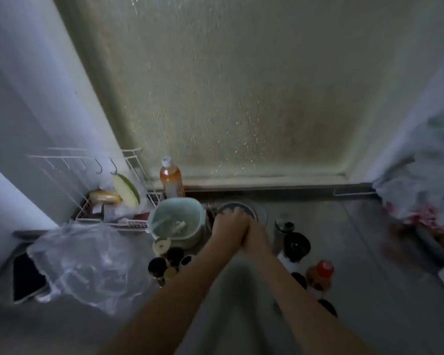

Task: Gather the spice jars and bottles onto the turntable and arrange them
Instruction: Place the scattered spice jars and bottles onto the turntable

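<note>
Dark-lidded spice jars clustered upright left of the arms — red-capped bottle and black-lidded jar standing right; turntable unclear.

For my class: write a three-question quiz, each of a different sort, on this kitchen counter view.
1. True or false: the left hand and right hand are pressed together.
2. The red-capped bottle stands on which side of the forearms? A) right B) left
3. Fill in: the orange-liquid bottle by the window has a ____ cap.

Key: 1 true; 2 A; 3 white.
</note>
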